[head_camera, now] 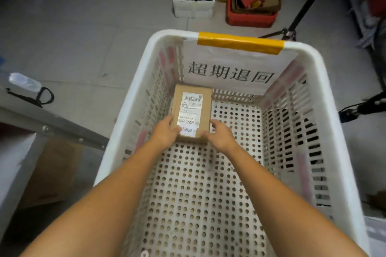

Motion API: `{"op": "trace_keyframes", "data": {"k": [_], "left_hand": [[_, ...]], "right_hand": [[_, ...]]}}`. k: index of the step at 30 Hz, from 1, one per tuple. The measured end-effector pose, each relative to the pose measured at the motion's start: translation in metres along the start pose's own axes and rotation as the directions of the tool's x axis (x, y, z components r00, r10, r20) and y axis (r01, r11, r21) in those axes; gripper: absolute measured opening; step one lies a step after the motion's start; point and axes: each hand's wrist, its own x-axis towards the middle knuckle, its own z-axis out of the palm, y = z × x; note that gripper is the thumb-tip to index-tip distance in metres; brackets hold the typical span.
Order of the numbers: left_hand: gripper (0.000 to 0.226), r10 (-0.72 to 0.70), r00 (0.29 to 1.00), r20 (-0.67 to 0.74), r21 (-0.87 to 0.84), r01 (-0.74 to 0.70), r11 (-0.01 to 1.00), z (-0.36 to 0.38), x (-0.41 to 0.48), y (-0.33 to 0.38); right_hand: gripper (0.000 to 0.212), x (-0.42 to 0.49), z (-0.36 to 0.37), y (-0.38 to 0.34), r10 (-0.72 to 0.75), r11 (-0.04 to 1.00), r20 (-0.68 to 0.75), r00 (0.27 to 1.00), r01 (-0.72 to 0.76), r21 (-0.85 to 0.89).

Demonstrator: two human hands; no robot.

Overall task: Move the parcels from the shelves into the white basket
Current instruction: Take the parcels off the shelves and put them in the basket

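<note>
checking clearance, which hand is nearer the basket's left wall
Left. The left hand grips the parcel at its near left corner, close beside the left wall of the white basket; the right hand grips the near right corner, further toward the basket's middle.

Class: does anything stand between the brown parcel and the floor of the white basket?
Nothing visible does. Left hand and right hand grip the parcel at its near end, already inside the white basket; no other item lies on its floor. Whether it has touched down is unclear.
</note>
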Motion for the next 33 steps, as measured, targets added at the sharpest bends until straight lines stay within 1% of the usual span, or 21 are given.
{"op": "trace_keyframes", "data": {"k": [3,5,10,13,17,20,23,27,30,33], "left_hand": [[0.055,0.036,0.999,0.015,0.141,-0.037,0.989,-0.029,-0.034,0.027],[0.052,0.088,0.995,0.036,0.190,-0.094,0.977,-0.051,-0.058,0.049],[0.049,0.189,0.972,0.142,0.293,-0.224,0.929,-0.107,-0.131,0.114],[0.049,0.277,0.939,0.205,0.386,-0.338,0.858,-0.138,-0.177,0.150],[0.045,0.403,0.869,0.287,0.479,-0.494,0.725,-0.174,-0.243,0.184],[0.045,0.442,0.840,0.315,0.532,-0.542,0.651,-0.195,-0.291,0.205],[0.048,0.467,0.816,0.342,0.547,-0.577,0.607,-0.208,-0.344,0.223],[0.049,0.529,0.768,0.360,0.580,-0.629,0.518,-0.215,-0.421,0.244],[0.045,0.598,0.709,0.373,0.566,-0.685,0.459,-0.210,-0.482,0.250],[0.043,0.655,0.638,0.403,0.554,-0.741,0.380,-0.191,-0.545,0.255]], "right_hand": [[0.056,-0.035,-0.034,-0.029,0.058,0.984,-0.029,0.998,-0.062,-0.169],[0.057,-0.066,-0.057,-0.053,0.081,0.968,-0.060,0.995,-0.093,-0.234],[0.059,-0.167,-0.106,-0.115,0.128,0.949,-0.146,0.981,-0.164,-0.269],[0.059,-0.233,-0.128,-0.147,0.121,0.946,-0.225,0.967,-0.181,-0.269],[0.058,-0.322,-0.145,-0.187,0.128,0.929,-0.346,0.930,-0.234,-0.285],[0.057,-0.386,-0.152,-0.210,0.107,0.931,-0.424,0.900,-0.240,-0.276],[0.055,-0.448,-0.154,-0.222,0.063,0.929,-0.460,0.886,-0.220,-0.297],[0.059,-0.534,-0.155,-0.224,0.039,0.934,-0.524,0.851,-0.218,-0.283],[0.055,-0.605,-0.152,-0.213,0.002,0.934,-0.588,0.809,-0.212,-0.289],[0.051,-0.682,-0.148,-0.188,0.006,0.948,-0.640,0.769,-0.209,-0.242]]}}
